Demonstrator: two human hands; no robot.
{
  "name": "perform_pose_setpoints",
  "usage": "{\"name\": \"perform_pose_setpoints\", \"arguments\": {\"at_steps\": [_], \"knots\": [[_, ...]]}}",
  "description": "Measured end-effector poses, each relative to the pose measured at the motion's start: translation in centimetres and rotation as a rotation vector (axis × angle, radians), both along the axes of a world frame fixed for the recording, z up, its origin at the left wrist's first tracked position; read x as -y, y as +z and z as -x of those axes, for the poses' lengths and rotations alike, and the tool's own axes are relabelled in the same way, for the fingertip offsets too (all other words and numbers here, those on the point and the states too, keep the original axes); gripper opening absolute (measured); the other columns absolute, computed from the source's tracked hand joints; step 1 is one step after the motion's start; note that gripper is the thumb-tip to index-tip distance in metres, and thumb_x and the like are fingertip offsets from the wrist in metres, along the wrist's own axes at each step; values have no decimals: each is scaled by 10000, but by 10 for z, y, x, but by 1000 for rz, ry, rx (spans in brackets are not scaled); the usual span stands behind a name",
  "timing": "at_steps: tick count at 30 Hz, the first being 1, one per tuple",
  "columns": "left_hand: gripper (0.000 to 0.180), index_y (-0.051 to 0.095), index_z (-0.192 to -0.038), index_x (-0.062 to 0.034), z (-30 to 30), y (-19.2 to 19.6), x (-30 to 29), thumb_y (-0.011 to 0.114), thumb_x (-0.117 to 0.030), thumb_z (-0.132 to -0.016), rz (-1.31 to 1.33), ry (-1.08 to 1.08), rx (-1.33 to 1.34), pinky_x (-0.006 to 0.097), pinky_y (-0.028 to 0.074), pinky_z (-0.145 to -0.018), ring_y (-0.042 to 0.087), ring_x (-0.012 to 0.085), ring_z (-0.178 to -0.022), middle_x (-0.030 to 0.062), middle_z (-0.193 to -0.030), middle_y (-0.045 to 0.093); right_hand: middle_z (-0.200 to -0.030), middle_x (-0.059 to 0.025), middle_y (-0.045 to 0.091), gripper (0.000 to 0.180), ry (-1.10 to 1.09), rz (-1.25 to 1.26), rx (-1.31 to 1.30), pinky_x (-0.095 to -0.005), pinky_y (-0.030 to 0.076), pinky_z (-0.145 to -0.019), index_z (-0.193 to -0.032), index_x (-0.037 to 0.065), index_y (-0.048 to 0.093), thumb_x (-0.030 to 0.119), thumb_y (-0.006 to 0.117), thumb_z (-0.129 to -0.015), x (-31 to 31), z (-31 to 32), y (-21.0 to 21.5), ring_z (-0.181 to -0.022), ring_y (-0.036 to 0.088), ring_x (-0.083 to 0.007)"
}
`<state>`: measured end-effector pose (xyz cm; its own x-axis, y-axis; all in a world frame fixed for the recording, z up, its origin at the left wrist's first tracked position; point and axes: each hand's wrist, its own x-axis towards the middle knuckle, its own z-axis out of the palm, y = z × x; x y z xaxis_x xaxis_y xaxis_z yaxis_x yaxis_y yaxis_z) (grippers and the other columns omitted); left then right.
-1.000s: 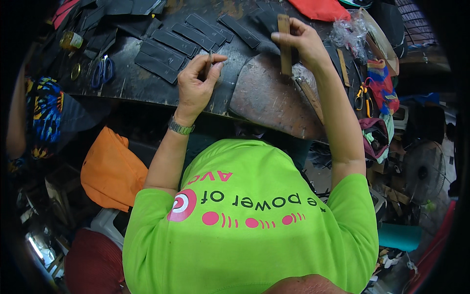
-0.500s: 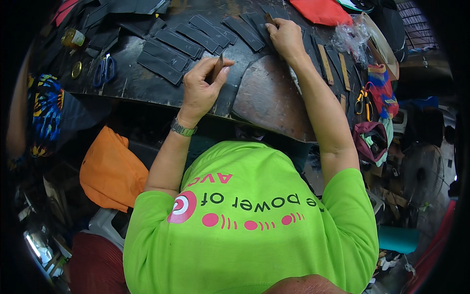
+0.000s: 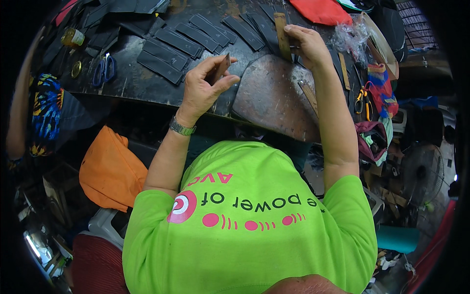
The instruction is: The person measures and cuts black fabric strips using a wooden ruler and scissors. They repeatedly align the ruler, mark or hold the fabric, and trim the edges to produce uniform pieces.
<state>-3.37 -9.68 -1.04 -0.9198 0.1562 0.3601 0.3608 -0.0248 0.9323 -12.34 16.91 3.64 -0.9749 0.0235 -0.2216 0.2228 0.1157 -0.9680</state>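
My left hand [image 3: 201,85] is at the near edge of the dark table, its fingers curled round a small flat brown blade-like piece [image 3: 221,68]; the thumb stands a little away from it. My right hand [image 3: 309,46] pinches a long, narrow yellow-brown strip [image 3: 282,36], like a ruler or wooden slat, at its right edge. Left of that strip lie black cut strips [image 3: 242,33] with pale marks, spread in a fan. More black pieces [image 3: 164,61] lie beyond my left hand. Below the right hand is a worn brown board [image 3: 267,93] with a rounded corner.
Blue-handled scissors [image 3: 104,71], a jar [image 3: 72,37] and a round lid [image 3: 76,69] sit at left. Yellow-handled pliers [image 3: 362,104], clear plastic [image 3: 351,36] and another brown strip [image 3: 344,71] are at right. An orange cloth [image 3: 113,166] hangs nearer, left of my arm.
My right hand has moved right and slightly nearer, and the yellow-brown strip now shows at full length. The left thumb has moved away from the brown piece.
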Motion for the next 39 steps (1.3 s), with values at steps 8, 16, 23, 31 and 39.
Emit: {"name": "perform_pose_setpoints", "arguments": {"at_steps": [8, 16, 23, 31, 39], "knots": [[246, 675, -1149, -13, 3, -3, -1, 630, -172, -966, -54, -12, 61, 226, 509, -746, 614, 72, -844, 18, -972, 688, -933, -40, 700, 223, -144, 105, -199, -250, 507, -673, -1098, 19, 689, 144, 677, -914, -11, -19, -1, -799, 647, -104], [310, 616, -1234, 2, 33, 15, -9, 646, -109, -946, -147, -139, 354, 224, 503, -844, 605, 83, -958, 35, -1072, 655, -909, 30, 647, 213, -78, 13, -309, -191, 464, -726, -1111, -7, 667, 140, 612, -967, 3, -55, -43, -805, 562, -37], [407, 581, -1282, -12, 57, 21, -18, 703, -96, -903, -179, -199, 418, 217, 537, -805, 624, 82, -938, 12, -1007, 645, -878, 47, 636, 215, -123, -50, -381, -172, 437, -612, -1122, 5, 664, 153, 601, -980, 4, -68, -41, -722, 528, -12], [415, 546, -1314, -11, 105, 21, -39, 658, -67, -918, -131, -204, 283, 257, 559, -810, 650, 128, -957, 43, -1057, 655, -852, 25, 650, 202, -211, 161, -379, -170, 417, -520, -1128, 17, 654, 138, 604, -973, 2, -66, -47, -644, 537, -17], [408, 525, -1272, -23, 182, 5, -74, 661, -16, -888, -71, -95, 307, 278, 579, -664, 672, 160, -800, 89, -941, 661, -828, 13, 638, 186, -264, 348, -370, -184, 400, -502, -1109, 7, 638, 121, 604, -967, -3, -64, -50, -612, 529, -30]]}}
